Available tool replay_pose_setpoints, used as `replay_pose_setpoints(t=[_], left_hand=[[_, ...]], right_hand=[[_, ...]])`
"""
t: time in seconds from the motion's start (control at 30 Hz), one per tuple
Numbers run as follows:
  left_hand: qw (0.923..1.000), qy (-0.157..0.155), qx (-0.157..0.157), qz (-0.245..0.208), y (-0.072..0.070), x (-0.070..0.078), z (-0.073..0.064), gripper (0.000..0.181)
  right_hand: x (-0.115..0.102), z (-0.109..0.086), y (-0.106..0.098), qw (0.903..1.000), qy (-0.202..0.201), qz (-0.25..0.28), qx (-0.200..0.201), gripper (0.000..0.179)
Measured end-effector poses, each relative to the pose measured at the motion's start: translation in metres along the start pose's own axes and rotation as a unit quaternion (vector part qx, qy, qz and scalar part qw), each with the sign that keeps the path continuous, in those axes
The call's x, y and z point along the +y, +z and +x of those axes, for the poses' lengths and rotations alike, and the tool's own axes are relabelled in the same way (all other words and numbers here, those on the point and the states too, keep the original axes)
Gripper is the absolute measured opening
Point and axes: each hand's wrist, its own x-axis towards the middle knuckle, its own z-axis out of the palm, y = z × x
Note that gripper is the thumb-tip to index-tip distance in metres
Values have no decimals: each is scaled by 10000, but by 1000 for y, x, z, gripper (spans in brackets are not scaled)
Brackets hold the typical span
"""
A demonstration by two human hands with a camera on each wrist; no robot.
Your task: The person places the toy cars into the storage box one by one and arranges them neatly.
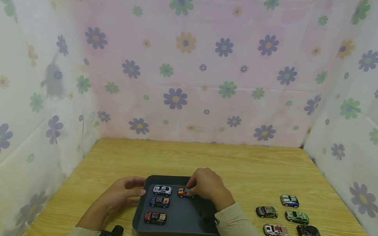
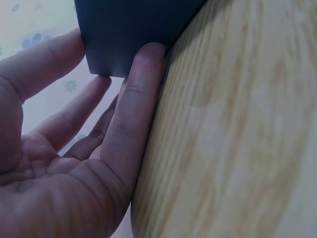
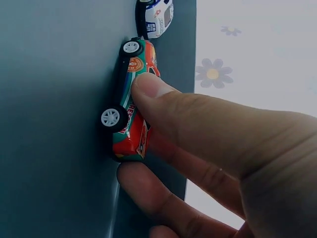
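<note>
You had three toy cars standing in a column in the gray tray (image 1: 182, 217), all to the left of your right grip (image 1: 210, 187): a white car (image 1: 162, 190) farthest from you, then a blue car (image 1: 159, 201), then a red-and-black car (image 1: 155, 218) nearest you. The fourth, a red-and-green car (image 3: 132, 115), was in that grip, inside the tray near its far wall and roughly in line with the white one; whether its wheels bore on the tray floor could not be told. Right of the grip, beyond the tray, five cars stood on the surface (image 1: 240, 163): a dark green car (image 1: 267, 212), a white-and-red car (image 1: 276, 231), a white-and-blue car (image 1: 289, 201), a lime car (image 1: 297, 217) and a black car (image 1: 309, 233). By that count you seemed not quite halfway. Your left grip (image 1: 117, 195) lay at the tray's left wall, fingers extended and touching its outside, wrapped round nothing, apparently steadying it. Your right grip reached over the tray, forearm slanting in from the lower right, thumb and fingers closed to a pinch on the car, the thumb against its side nearer you.
</note>
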Motion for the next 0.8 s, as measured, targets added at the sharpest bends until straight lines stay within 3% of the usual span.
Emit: replay_pose_setpoints(t=[0.8], left_hand=[[10000,42,-45,-32,0,1,-2,62]], right_hand=[[0,-2,-2,9999,-63,85,-3,14]])
